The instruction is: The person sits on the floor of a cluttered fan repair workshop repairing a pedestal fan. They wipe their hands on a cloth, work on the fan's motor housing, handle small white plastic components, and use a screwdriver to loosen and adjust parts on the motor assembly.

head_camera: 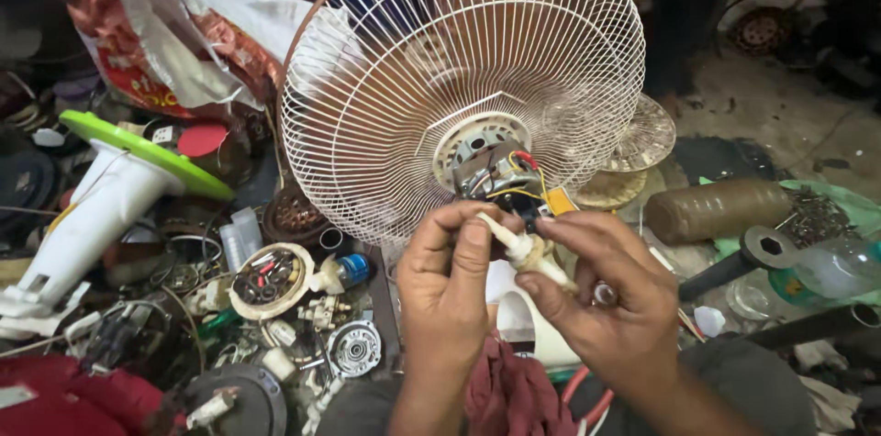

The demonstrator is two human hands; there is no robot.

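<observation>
Hands met low in the middle of the view, over a maroon cloth (510, 395) bunched in the person's lap. Left hand (448, 282) had its fingers curled in, thumb and forefinger pinching the upper end of a small cream-white plastic part (525, 252), while right hand (601, 298) closed its fingertips on the lower end of that same part, so both gripped it between them, just below the fan's motor. Directly above the knuckles sat that exposed motor (491, 170), grey metal with red, yellow and black wires (530, 181) running off it, fixed at the hub of a white wire fan guard (459, 78) that stood tilted and filled the upper centre. Left of the hands, loose parts littered the floor: a round cream dish of small pieces (269, 282), a blue-capped piece (352, 269) beside it, a small round metal motor plate (354, 347) nearer the knees, and a dark round disc (237, 399) at the bottom. Farther left lay a white fan stand with a green base (115, 188), tipped on its side. To the right rested a brown cylinder (711, 209), a flat metal wrench with a hexagonal hole (748, 257) and a clear plastic bottle (830, 269). Behind the guard, a red and white plastic bag (184, 27) was heaped at the upper left.
</observation>
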